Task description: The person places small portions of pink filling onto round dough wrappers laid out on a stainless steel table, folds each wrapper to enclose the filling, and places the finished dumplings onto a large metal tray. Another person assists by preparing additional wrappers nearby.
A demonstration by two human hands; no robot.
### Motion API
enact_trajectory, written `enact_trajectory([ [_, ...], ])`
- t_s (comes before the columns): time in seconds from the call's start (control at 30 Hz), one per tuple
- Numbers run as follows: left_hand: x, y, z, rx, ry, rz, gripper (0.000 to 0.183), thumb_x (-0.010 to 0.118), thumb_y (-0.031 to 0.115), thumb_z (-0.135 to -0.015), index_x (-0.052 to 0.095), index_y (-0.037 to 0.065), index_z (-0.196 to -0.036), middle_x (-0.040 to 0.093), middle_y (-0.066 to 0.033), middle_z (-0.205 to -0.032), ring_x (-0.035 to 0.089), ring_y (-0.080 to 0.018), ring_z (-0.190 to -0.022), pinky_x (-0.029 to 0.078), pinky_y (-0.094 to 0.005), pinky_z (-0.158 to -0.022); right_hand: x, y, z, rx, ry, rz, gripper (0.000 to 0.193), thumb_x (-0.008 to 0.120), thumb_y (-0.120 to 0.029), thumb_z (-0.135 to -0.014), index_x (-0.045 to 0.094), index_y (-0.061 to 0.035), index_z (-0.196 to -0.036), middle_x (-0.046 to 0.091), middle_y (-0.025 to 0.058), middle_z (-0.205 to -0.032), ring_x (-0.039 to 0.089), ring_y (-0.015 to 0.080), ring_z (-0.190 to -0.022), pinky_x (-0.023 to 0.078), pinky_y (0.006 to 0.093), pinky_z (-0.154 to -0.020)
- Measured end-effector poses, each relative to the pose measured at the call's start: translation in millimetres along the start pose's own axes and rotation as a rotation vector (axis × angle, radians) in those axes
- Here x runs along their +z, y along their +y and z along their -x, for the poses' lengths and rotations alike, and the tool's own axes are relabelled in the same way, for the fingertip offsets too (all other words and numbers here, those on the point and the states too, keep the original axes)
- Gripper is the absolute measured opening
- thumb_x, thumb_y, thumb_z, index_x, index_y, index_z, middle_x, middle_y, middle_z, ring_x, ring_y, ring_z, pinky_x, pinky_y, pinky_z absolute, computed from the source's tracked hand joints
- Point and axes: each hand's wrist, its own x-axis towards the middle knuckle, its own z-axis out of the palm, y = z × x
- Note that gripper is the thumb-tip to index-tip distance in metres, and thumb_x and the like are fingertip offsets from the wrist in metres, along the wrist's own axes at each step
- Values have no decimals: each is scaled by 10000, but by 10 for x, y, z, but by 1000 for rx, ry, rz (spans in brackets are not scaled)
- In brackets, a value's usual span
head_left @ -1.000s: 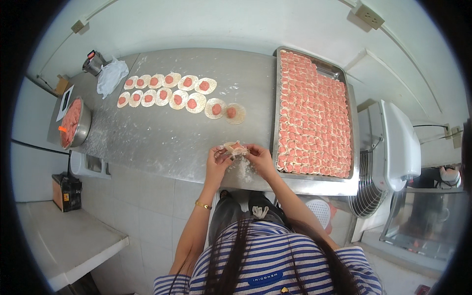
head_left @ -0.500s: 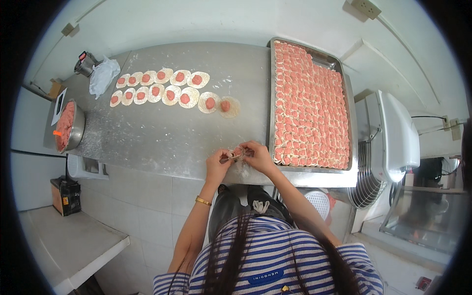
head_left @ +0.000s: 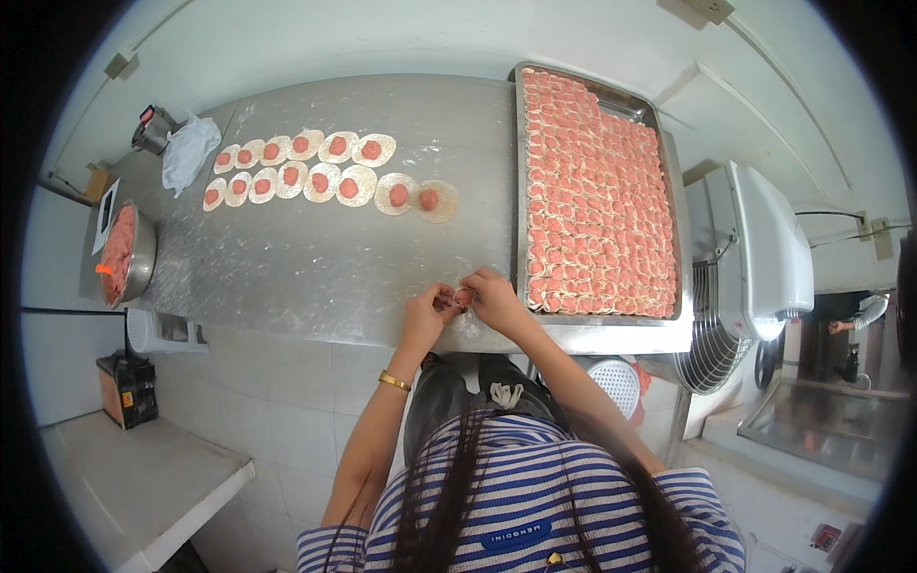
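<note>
- Left hand (head_left: 427, 310) and right hand (head_left: 494, 298) meet at the bench's (head_left: 315, 267) near edge, fingers pinched shut on one small filled dumpling (head_left: 462, 300).
- Both forearms reach up from below, beside the full tray (head_left: 669, 191).

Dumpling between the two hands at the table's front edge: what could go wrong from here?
The dumpling is pinched between left hand and right hand right above the steel table front edge; a slip might drop it to the floor. The tray beside it looks nearly full, so a new piece could crush its neighbours.
</note>
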Motion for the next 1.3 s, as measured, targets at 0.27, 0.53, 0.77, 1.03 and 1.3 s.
enact_trajectory([
  [0.27,-109,100,-16,47,-66,-53,256,774,131,-711,613,7,-867,661,-116,-735,646,-213,-658,503,-309,-626,-22,-10,21,-15,56,31,239,600,42,-706,633,-16,-935,591,170,-894,583,382,-870,475,422,-753],
  [0.53,-104,149,-1,65,-78,-111,231,745,160,-747,606,12,-859,651,-139,-737,643,-247,-665,502,-335,-631,-33,16,-13,-87,-34,-64,243,653,-38,-712,649,-27,-955,616,153,-906,611,348,-842,494,397,-724],
  [0.77,-86,55,-13,131,-92,-161,243,749,165,-731,603,23,-864,646,-138,-760,641,-279,-700,497,-371,-638,-145,30,-83,99,-127,-127,246,723,-96,-713,663,-35,-945,657,114,-887,653,231,-780,517,325,-709],
  [1.03,-112,57,-6,156,-55,-82,331,749,57,-695,604,22,-990,645,-147,-921,648,-295,-791,523,-361,-693,-182,63,-25,166,-11,-44,236,644,-54,-725,660,-24,-959,644,184,-896,639,335,-833,508,385,-736],
  [1.3,-130,81,-65,192,-109,-66,272,721,46,-725,612,10,-972,664,-151,-853,665,-279,-755,529,-348,-683,85,-37,56,103,25,24,265,606,12,-708,626,-14,-971,582,189,-924,589,389,-885,482,445,-748],
])
